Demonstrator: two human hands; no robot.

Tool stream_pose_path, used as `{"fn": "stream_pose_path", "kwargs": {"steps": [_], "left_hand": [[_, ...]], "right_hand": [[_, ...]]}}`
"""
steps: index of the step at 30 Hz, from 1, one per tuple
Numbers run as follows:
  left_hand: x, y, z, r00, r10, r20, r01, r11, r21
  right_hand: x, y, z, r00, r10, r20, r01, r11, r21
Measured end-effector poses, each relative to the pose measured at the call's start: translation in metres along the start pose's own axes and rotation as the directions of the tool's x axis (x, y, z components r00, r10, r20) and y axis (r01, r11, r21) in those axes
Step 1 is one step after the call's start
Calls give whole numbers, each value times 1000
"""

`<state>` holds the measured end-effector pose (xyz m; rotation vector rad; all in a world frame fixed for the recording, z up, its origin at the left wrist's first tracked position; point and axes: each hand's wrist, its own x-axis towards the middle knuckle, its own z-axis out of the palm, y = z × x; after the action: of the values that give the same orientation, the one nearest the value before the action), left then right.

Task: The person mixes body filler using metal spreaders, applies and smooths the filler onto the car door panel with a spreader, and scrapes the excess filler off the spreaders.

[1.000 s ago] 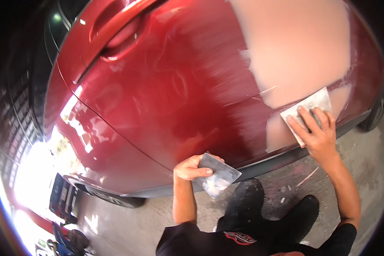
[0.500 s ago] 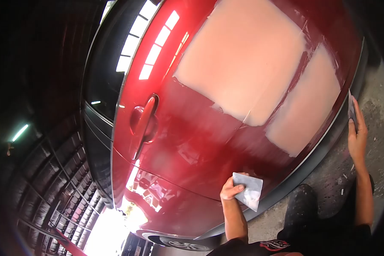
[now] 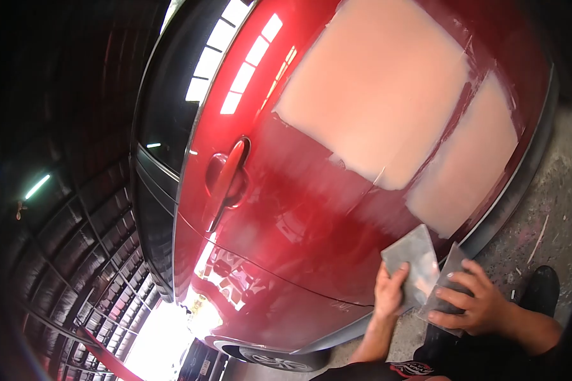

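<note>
My left hand grips a flat grey putty spreader, thumb on its face, with some pale smears on it. My right hand is closed around a second, darker grey putty spreader, its fingers spread over the outer face. The two spreaders meet or overlap along their edges; exact contact is hard to tell. Just beyond them stands a red car door. It carries a large beige filler patch and a narrower filler patch, both with dull, scuffed paint around them.
The door handle and dark window lie to the left. A wheel shows at the bottom. A dark shoe rests on the speckled concrete floor. Bright light enters at lower left.
My right hand has come down and left from beside the car's lower edge to meet my left hand. My left hand has moved right and its spreader has turned. The view has shifted slightly.
</note>
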<state>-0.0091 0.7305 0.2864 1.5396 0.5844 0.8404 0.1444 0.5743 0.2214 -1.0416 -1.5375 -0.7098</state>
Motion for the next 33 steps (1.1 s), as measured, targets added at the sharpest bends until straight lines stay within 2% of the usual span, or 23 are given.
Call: {"fn": "stream_pose_path", "kwargs": {"steps": [1, 2, 4, 6, 8, 10, 11, 14, 19, 23, 30, 33], "left_hand": [[-9, -7, 10, 999, -39, -27, 38, 998, -48], [-15, -6, 13, 997, -34, -70, 33, 999, -17], [-12, 2, -11, 995, -99, -23, 91, 969, -229], [-27, 25, -22, 997, 30, -72, -49, 959, -280], [-28, 24, -35, 992, 117, -56, -128, 951, -281], [-26, 5, -43, 990, 69, -123, -101, 956, -274], [-26, -4, -45, 983, 32, -178, -76, 966, -249], [-32, -28, -52, 991, -51, -126, 17, 966, -257], [-36, -41, -63, 995, -79, -62, 65, 976, -206], [-38, -46, -70, 993, -92, -73, 74, 973, -218], [-42, -55, -82, 990, -113, -84, 94, 973, -211], [-44, -57, -86, 988, -116, -105, 91, 972, -217]], "right_hand": [[-5, 0, 7, 997, 27, 77, -26, 1000, -14], [-11, 0, 14, 986, 55, 156, -51, 998, -30], [0, 14, 5, 931, 220, 290, -167, 966, -197], [-3, 36, 13, 907, 337, 251, -230, 898, -375], [41, 34, 15, 871, 491, -2, -473, 838, -272], [84, 31, 22, 839, 520, -163, -544, 809, -221], [97, 32, 28, 837, 525, -154, -547, 806, -227], [122, 37, 48, 829, 500, -250, -548, 814, -191], [133, 34, 70, 828, 501, -250, -557, 786, -269], [134, 35, 81, 825, 488, -285, -563, 752, -343], [141, 19, 97, 832, 489, -263, -552, 779, -298], [149, -5, 100, 889, 440, -122, -457, 857, -236]]}}
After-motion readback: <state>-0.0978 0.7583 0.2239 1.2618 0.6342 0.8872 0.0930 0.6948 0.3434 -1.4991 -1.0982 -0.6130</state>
